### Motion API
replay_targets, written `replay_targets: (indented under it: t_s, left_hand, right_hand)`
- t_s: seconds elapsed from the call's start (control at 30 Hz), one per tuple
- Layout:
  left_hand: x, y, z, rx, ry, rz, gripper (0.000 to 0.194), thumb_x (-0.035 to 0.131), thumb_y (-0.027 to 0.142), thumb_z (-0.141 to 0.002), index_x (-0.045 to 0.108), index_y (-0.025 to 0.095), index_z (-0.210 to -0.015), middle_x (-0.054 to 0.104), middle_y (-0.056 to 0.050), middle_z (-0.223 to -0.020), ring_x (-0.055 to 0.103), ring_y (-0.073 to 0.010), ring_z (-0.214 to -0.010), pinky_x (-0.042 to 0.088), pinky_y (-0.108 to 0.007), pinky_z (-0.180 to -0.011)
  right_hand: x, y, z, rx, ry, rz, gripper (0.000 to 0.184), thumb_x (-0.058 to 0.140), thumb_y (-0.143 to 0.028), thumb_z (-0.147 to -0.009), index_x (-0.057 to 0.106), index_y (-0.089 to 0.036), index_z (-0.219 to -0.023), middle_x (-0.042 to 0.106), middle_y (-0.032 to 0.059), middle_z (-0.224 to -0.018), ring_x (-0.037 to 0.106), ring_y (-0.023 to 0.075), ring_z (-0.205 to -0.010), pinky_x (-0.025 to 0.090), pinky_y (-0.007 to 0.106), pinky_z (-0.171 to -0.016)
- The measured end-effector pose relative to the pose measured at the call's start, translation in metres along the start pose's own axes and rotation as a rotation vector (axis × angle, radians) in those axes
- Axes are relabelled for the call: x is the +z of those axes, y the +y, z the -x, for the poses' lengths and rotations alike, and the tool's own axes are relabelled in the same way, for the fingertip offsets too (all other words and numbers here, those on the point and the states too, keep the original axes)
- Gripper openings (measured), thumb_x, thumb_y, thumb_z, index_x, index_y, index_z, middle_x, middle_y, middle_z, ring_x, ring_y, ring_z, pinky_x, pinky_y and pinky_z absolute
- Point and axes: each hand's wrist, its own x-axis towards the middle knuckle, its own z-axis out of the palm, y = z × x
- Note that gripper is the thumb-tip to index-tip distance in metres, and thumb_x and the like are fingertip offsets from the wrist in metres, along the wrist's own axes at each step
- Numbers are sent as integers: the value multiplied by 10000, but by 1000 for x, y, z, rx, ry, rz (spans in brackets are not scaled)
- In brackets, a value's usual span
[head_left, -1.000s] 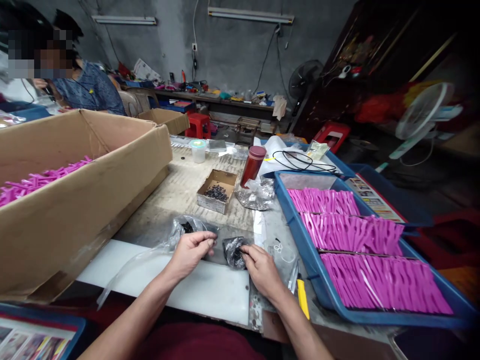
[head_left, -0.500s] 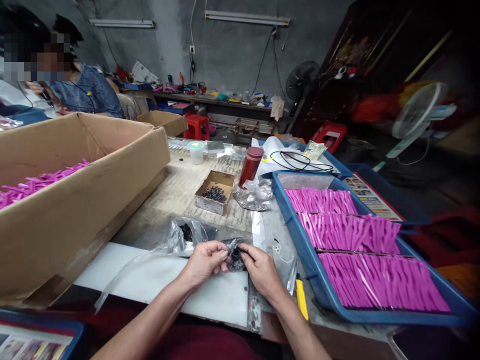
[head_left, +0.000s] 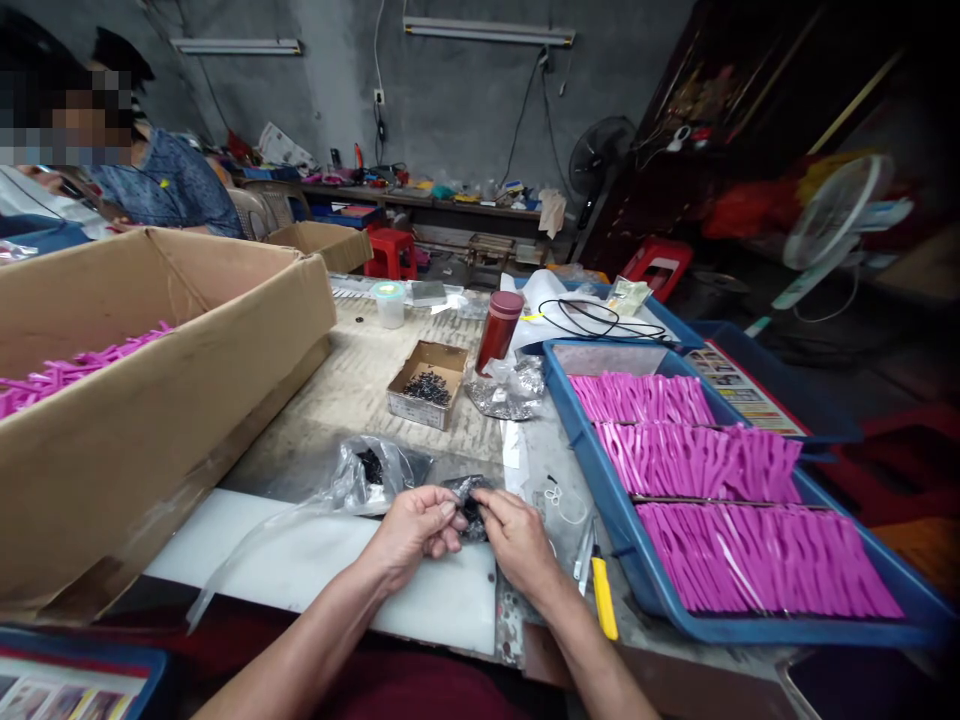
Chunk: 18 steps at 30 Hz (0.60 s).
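Both my hands meet at the near edge of the table over a white board point(head_left: 337, 565). My left hand point(head_left: 414, 530) and my right hand point(head_left: 512, 535) pinch a small clear plastic bag of small black parts point(head_left: 471, 505) between their fingertips. Just to the left lies a larger crumpled plastic bag point(head_left: 367, 470) with more black parts inside. A small open cardboard box of black parts point(head_left: 426, 385) sits further back on the table.
A blue tray point(head_left: 600, 470) on the right holds rows of pink plastic pieces point(head_left: 697, 460). A big cardboard box point(head_left: 150, 400) with pink pieces fills the left. A yellow-handled cutter point(head_left: 604, 595), a red bottle point(head_left: 501, 330) and a silvery bag point(head_left: 510, 390) lie nearby. Another person sits at back left.
My left hand has moved right from the larger bag to join my right hand on the small bag of black parts. The camera shifted slightly.
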Motion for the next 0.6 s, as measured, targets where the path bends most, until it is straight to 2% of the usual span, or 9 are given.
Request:
replay_targets:
  t_s: [0.13,0.3,0.37,0.47,0.6]
  left_hand:
    - [0,0,1,-17,-22,36,224,618,270,-615,489,112,-706,598,-37,-603,512,-74,-409,283,-152,-352]
    - [2,-1,3,-20,-53,52,205,594,274,-644,469,121,-700,596,-43,-632,523,-84,-430,277,-153,-359]
    - [3,0,4,-17,-55,65,186,584,259,-657,472,119,-706,587,-45,-647,512,-75,-443,273,-148,-365]
    - [6,0,5,4,-42,105,148,585,210,-656,493,112,-717,554,-30,-653,460,-46,-461,231,-131,-359]
    - [10,1,6,26,-15,146,118,603,170,-631,525,103,-690,441,28,-524,352,-26,-444,173,-126,-352]
  right_hand:
    - [0,-2,-1,32,4,0,228,375,-137,-739,563,-180,-861,619,36,-802,544,164,-768,403,273,-683]
    - [-2,-5,1,128,21,-106,148,400,-192,-734,541,-179,-780,581,10,-663,521,148,-628,376,242,-581]
    - [-2,-7,2,169,51,-231,127,414,-218,-735,533,-178,-745,552,-1,-631,497,135,-596,364,228,-556]
    - [0,-11,4,257,106,-532,114,444,-258,-726,520,-174,-709,509,-16,-607,457,116,-568,354,211,-529]
    - [5,-18,6,388,134,-891,114,504,-276,-692,508,-163,-677,451,-40,-565,392,87,-521,326,195,-497]
